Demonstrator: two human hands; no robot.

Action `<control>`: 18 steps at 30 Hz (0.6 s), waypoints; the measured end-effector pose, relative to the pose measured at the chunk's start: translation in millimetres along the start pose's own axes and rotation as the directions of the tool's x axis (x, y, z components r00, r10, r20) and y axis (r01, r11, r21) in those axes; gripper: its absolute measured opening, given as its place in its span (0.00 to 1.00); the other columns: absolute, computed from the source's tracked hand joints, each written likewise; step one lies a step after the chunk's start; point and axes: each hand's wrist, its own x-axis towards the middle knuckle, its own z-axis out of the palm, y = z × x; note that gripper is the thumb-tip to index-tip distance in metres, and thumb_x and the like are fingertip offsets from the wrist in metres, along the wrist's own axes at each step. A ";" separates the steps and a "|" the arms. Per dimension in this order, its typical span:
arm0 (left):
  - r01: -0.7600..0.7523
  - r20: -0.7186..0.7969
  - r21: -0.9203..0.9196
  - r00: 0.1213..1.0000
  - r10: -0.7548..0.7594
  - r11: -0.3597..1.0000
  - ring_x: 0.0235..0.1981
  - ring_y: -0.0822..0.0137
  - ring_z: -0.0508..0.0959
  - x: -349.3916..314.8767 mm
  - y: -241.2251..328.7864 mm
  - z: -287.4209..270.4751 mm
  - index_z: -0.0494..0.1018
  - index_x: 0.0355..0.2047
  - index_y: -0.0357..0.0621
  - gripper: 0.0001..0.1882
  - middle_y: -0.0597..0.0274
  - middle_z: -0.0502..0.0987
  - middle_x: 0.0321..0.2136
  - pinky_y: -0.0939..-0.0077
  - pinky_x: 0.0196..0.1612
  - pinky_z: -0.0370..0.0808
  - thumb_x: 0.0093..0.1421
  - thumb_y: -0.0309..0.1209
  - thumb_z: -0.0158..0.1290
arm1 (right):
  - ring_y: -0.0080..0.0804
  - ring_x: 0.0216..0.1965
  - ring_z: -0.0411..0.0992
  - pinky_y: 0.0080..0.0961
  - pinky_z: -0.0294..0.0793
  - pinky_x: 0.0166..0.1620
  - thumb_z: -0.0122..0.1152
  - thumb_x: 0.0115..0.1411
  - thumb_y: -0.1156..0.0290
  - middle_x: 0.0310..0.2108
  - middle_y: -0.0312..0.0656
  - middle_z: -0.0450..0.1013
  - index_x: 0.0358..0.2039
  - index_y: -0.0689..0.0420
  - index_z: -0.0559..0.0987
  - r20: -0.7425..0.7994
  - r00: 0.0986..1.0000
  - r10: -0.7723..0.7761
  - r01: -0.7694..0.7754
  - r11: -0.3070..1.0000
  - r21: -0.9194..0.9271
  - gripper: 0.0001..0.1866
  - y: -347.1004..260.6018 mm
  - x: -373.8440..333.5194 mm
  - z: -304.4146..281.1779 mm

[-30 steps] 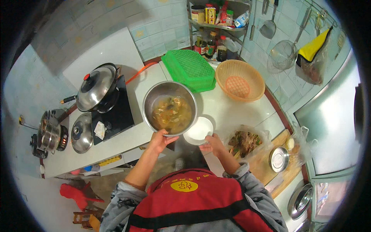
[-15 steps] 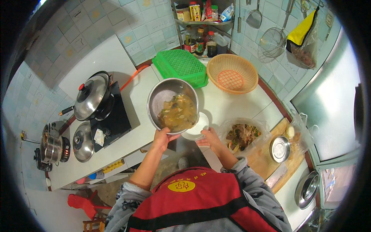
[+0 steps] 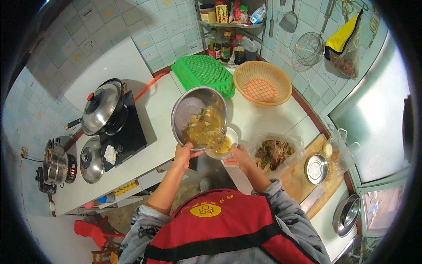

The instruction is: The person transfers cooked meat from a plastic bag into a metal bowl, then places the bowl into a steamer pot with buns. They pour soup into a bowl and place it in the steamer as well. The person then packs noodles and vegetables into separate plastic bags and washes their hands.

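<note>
My left hand [image 3: 184,155] grips the near rim of a steel mixing bowl [image 3: 185,99], tilted toward the right. Brownish soup [image 3: 206,127] with bits of food in it runs over the bowl's lip. Under that lip my right hand [image 3: 239,159] holds a small white bowl [image 3: 233,136] by its right side. Some soup lies in the white bowl, and the steel bowl covers part of it. Both bowls are held above the counter's front edge.
A green basket [image 3: 204,72] and an orange basket [image 3: 263,83] stand behind. To the left, a lidded wok [image 3: 103,108] sits on a black cooktop [image 3: 132,136]. On the right are a bag of food scraps [image 3: 274,154], a cutting board [image 3: 294,182] and a cleaver [image 3: 312,200].
The steel bowl has tipped further to the right. Soup now flows into the white bowl, which looked empty before.
</note>
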 end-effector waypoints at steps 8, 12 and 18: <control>0.027 0.006 0.026 1.000 -0.027 0.999 0.41 0.54 0.74 3.9 -7.1 -5.3 0.52 0.54 0.32 0.23 0.46 0.66 0.47 0.68 0.34 0.81 0.56 0.19 0.35 | 0.45 0.30 0.74 0.35 0.79 0.31 0.48 0.53 0.68 0.44 0.57 0.62 0.53 0.66 0.49 0.024 1.000 -0.019 0.020 0.999 -0.042 0.31 -5.5 -9.4 5.8; 0.003 0.006 0.030 1.000 -0.003 1.000 0.42 0.55 0.74 5.4 -11.5 -6.8 0.52 0.54 0.34 0.23 0.47 0.65 0.48 0.68 0.34 0.81 0.56 0.18 0.35 | 0.46 0.29 0.74 0.36 0.79 0.31 0.49 0.53 0.68 0.43 0.57 0.63 0.54 0.64 0.49 0.046 0.999 -0.023 0.025 0.999 -0.028 0.31 -7.3 -12.8 7.5; -0.028 -0.008 0.072 1.000 0.029 0.997 0.40 0.56 0.74 6.1 -11.9 -8.8 0.52 0.55 0.34 0.25 0.48 0.65 0.47 0.70 0.32 0.81 0.54 0.18 0.36 | 0.46 0.29 0.74 0.37 0.79 0.31 0.51 0.53 0.67 0.43 0.56 0.64 0.54 0.62 0.50 0.072 0.995 -0.071 0.068 0.997 0.041 0.31 1.5 -5.0 4.0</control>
